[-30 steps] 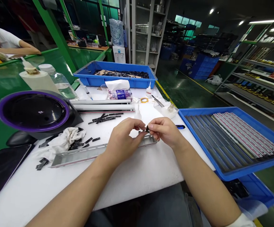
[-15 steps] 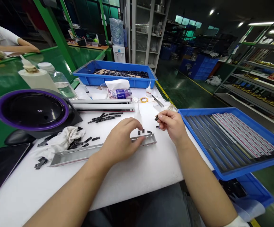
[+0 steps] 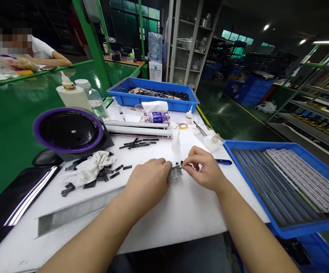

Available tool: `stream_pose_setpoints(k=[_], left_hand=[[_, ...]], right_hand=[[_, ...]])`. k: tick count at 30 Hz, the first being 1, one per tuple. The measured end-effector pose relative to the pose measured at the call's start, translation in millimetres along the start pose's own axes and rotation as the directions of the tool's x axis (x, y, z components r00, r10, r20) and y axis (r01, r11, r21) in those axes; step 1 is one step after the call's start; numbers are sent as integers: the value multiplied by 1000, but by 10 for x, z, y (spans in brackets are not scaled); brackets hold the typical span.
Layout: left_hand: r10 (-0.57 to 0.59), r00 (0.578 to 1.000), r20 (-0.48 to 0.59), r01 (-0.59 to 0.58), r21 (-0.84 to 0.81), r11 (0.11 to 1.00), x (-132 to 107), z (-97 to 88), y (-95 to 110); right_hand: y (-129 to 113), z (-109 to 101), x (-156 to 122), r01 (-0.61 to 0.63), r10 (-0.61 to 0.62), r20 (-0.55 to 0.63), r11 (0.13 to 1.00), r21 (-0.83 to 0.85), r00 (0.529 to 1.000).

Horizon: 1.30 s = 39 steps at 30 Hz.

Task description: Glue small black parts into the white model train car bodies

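Observation:
A long grey metal channel [image 3: 76, 210] lies slantwise across the white table in front of me. My left hand [image 3: 148, 180] is closed over it near its right end. My right hand [image 3: 205, 170] pinches a small dark piece at that end, its fingertips beside the channel's rim; most of the piece is hidden. Small black pieces [image 3: 176, 163] lie just behind the channel end. More black strips [image 3: 115, 175] are scattered left of my left hand, by a crumpled white cloth [image 3: 92, 168]. A clear squeeze bottle [image 3: 176, 144] stands behind my hands.
At right is a blue tray [image 3: 289, 146] holding metal channels. A blue pen-like tool [image 3: 223, 162] lies near it. Behind stand a tissue pack [image 3: 155, 115] and a blue bin [image 3: 153, 102]. A round purple-rimmed device [image 3: 69, 131] stands left; a co-worker sits beyond.
My left hand has closed on the channel, which has turned and shifted. My right hand has brought the small piece down to the channel's right end. The view has swung left.

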<state>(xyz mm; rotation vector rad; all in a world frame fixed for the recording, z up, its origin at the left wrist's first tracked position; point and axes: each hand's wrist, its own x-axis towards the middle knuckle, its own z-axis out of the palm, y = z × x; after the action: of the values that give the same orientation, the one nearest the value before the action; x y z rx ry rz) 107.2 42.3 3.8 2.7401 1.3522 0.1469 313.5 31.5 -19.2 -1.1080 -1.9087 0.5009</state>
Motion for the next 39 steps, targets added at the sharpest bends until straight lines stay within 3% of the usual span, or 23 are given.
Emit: stream_pose_setpoints(k=[5, 12, 15, 20, 23, 26, 29, 33, 39], left_hand=[[-7, 998, 56, 14, -119, 993, -8, 26, 19], [-14, 997, 69, 20, -83, 996, -19, 21, 3], [-26, 999, 45, 27, -27, 999, -47, 34, -48], [87, 996, 31, -88, 37, 995, -170, 77, -249], [91, 996, 21, -92, 99, 991, -256, 68, -387], [56, 998, 27, -58, 104, 993, -311, 48, -450], [60, 997, 49, -66, 116, 991, -319, 45, -439], [83, 995, 46, -89, 141, 986, -266, 61, -424], [101, 995, -15, -99, 62, 993, -208, 159, -472]], right_hand=[[-1, 100, -16, 106, -82, 181, 986, -129, 980], [37, 88, -38, 133, -70, 272, 966, -221, 960], [42, 84, -25, 89, -54, 223, 985, -149, 973], [69, 74, 12, -4, 8, 65, 998, -64, 998], [118, 81, 15, -34, 31, -45, 997, -68, 999], [174, 80, 46, -104, 85, -220, 992, -77, 972], [189, 51, 180, -258, 229, -334, 965, -43, 914], [181, 79, 476, -445, 424, -189, 892, -84, 886], [384, 392, 673, -494, 483, -107, 837, -236, 869]])
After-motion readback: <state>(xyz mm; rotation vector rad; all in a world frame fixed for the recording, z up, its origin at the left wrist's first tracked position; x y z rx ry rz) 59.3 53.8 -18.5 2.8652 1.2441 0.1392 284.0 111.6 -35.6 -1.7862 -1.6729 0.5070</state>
